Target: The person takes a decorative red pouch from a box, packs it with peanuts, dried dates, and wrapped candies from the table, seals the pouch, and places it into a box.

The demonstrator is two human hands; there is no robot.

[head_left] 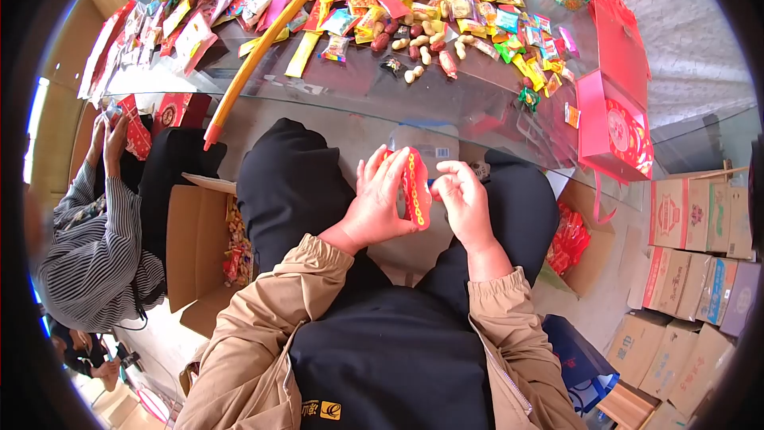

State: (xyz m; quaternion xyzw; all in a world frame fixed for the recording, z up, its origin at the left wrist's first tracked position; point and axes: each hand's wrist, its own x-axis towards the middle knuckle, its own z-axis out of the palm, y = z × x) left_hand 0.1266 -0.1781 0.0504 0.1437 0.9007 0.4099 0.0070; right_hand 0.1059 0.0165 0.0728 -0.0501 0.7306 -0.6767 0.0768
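My left hand [376, 203] holds a small red packet [417, 189] with a yellow chain-like pattern, upright above my lap. Its fingers and thumb wrap the packet's left side. Just to the right of the packet is my right hand [463, 201], its fingers curled together; whether something small is between them is hidden. Beyond both hands, a glass table [350, 103] bears a heap of wrapped sweets [469, 12] and peanuts [422, 40]. An open red gift box [590, 115] stands at the table's right end.
A yellow pole [274, 28] lies across the table. Open cartons flank my legs, the left one [195, 247] holding sweets, the right one red bags [569, 239]. At the left, a person in a striped top [99, 255] handles something small. Stacked cartons [676, 283] stand at the right.
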